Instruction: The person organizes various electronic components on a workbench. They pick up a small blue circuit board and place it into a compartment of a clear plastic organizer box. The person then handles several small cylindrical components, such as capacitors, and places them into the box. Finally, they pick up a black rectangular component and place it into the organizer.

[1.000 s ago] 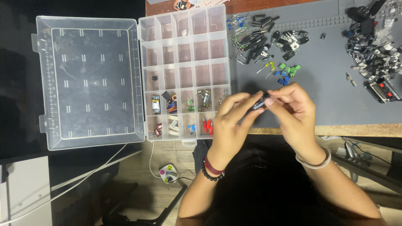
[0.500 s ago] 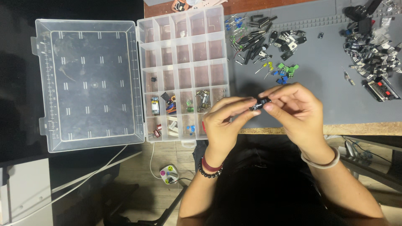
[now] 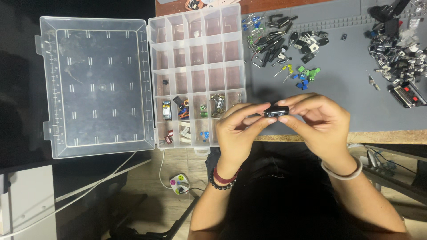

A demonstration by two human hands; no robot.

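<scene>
Person, seen from above: two bare forearms, no sleeves showing. Left hand: wrist carries two bands side by side, a dark red band and a bracelet of round black beads. Right hand: wrist carries one smooth, pale, ring-shaped bangle. Dark clothing covers the body between the forearms.

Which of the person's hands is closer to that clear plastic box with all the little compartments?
The left hand. It overlaps the bottom right corner of the compartment box, while holding a small black part. The right hand holds the part's other end, farther right over the grey mat.
</scene>
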